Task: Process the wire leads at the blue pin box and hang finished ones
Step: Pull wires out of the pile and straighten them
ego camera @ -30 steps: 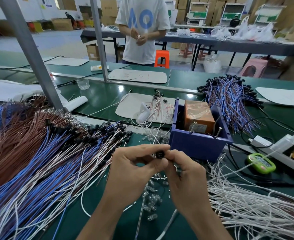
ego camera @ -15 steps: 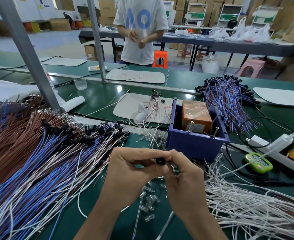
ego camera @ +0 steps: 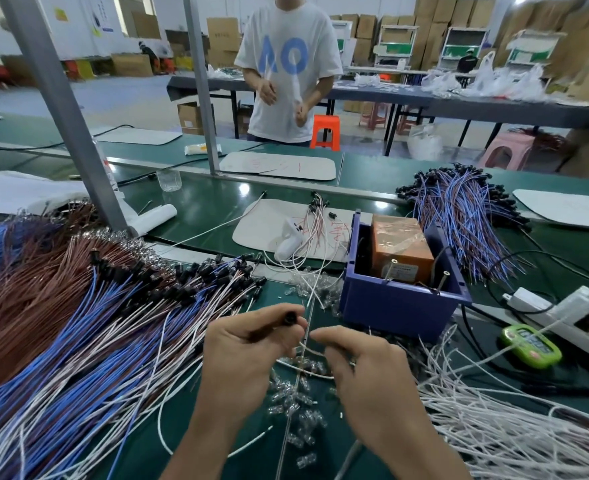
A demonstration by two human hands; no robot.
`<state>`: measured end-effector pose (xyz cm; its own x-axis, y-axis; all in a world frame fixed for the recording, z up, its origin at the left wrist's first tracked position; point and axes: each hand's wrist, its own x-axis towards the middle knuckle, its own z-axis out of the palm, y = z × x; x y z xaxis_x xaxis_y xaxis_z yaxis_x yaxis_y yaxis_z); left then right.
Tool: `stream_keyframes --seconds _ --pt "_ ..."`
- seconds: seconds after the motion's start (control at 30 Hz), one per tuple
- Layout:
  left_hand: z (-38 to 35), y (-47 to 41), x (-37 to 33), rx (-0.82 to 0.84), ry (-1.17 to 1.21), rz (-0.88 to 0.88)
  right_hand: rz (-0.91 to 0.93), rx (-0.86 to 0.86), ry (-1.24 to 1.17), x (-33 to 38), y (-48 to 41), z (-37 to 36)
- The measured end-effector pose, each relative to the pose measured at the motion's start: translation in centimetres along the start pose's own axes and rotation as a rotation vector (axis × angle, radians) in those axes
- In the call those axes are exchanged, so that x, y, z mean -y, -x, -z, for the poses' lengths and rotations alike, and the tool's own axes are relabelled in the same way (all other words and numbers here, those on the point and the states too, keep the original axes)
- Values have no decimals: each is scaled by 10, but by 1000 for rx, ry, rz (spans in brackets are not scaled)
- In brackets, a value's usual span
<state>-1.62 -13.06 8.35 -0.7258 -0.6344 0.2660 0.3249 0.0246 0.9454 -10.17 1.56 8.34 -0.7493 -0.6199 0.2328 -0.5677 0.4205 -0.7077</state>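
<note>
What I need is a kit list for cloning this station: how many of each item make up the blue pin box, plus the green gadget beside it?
blue pin box: 1
orange block inside it: 1
metal pins at its front wall: 2
green handheld gadget: 1
Total: 5

A green device (ego camera: 531,345) lies on the bench (ego camera: 210,209) — beyond, an orange stool (ego camera: 326,132).

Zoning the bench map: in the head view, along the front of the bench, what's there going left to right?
Pile of brown, blue and white wire leads → left hand, pinching a black-tipped lead → right hand → green handheld device. Blue pin box left out: it overlaps the right hand sideways.
</note>
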Motion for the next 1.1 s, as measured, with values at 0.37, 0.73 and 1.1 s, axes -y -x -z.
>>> stream_keyframes --seconds 0.37,0.73,1.1 --pt "18 -5 48 -366 -154 -121 18 349 339 14 1 -10" --pt "19 -4 54 -292 -269 -166 24 465 514 16 0 -44" --pt "5 9 53 -8 -364 -147 -152 2 -547 -5 4 12"
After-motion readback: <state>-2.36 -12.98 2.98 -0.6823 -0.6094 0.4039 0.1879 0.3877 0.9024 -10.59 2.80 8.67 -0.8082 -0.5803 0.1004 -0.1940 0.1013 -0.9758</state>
